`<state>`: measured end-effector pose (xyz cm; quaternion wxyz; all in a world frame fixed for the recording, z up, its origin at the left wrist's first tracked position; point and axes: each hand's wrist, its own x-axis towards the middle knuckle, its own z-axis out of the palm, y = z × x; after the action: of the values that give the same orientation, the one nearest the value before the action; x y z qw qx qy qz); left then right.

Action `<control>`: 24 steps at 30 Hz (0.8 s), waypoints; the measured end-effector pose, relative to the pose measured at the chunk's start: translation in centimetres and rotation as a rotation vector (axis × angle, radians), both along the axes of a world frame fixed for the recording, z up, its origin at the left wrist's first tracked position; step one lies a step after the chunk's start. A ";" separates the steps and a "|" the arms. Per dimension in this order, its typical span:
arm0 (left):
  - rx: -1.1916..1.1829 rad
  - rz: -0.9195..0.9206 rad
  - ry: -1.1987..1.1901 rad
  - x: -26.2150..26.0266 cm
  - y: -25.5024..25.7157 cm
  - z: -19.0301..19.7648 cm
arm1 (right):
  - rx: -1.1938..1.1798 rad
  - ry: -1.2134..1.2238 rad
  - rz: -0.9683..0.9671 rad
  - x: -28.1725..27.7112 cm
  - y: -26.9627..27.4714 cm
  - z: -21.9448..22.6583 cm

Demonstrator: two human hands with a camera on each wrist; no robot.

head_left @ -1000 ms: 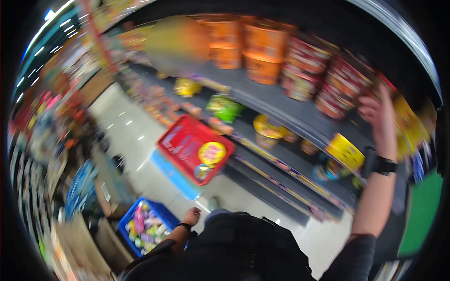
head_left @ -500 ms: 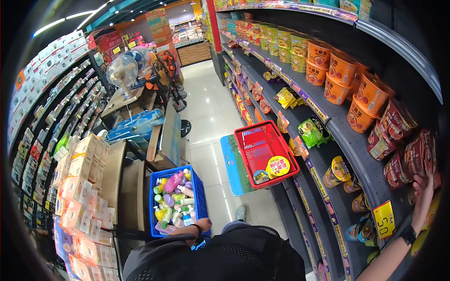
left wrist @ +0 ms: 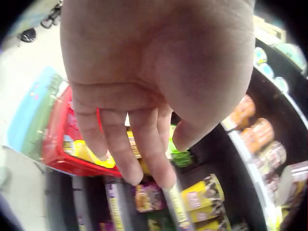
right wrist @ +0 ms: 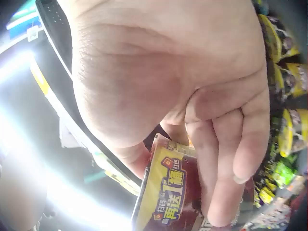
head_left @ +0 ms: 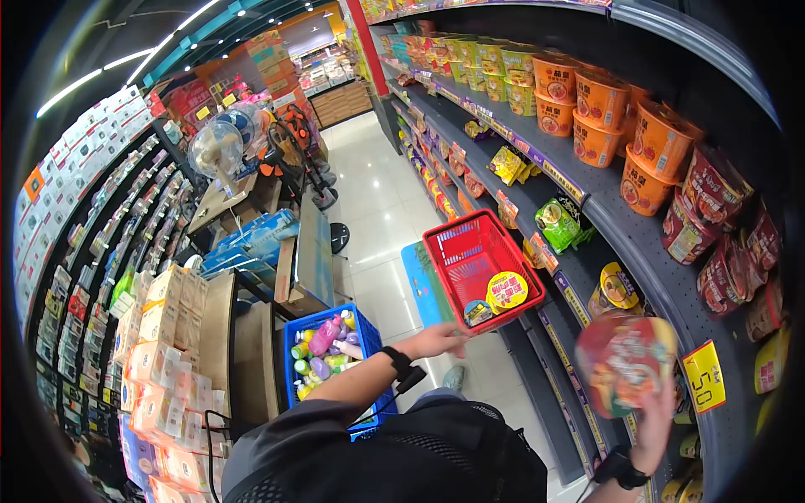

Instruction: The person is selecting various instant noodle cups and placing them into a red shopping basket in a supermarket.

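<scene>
My right hand (head_left: 652,427) grips a dark red noodle tub (head_left: 625,365), blurred, in front of the shelves at the right. In the right wrist view the fingers and thumb of the right hand (right wrist: 183,115) hold the tub (right wrist: 175,192) by its side. My left hand (head_left: 434,340) reaches over the near edge of a red basket (head_left: 478,268), holding nothing. The left wrist view has the left hand (left wrist: 149,96) with relaxed fingers above the basket (left wrist: 57,149). A yellow-lidded tub (head_left: 508,291) and a smaller cup (head_left: 478,313) lie in the basket.
Stacked orange tubs (head_left: 597,117) and red tubs (head_left: 713,201) stand on the right shelf, above a yellow price tag (head_left: 703,376). A blue crate (head_left: 289,352) of bottles stands on the left, beside stacked tissue packs (head_left: 163,360). Bare floor (head_left: 369,201) runs down the aisle.
My right hand has come away from the shelf of red tubs, carrying one out and to the left. The left hand has moved from beside the blue crate to the red basket.
</scene>
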<state>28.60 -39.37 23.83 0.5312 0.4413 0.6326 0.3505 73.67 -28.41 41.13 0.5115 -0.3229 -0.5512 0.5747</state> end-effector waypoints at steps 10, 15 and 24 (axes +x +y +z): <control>0.235 -0.468 -0.088 5.9 6.9 9.3 | -0.262 -0.414 0.454 -12.1 -0.5 -6.4; 0.146 -0.512 -0.006 2.7 9.0 8.7 | -0.278 -0.586 0.514 -15.7 1.1 -5.7; 0.103 -0.265 0.140 -9.8 12.3 4.7 | -0.459 -0.458 0.498 -22.1 6.5 -11.5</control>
<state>18.85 -27.04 28.49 0.5043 0.5706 0.5856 0.2778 51.60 -21.95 29.67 0.1355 -0.4051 -0.5694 0.7024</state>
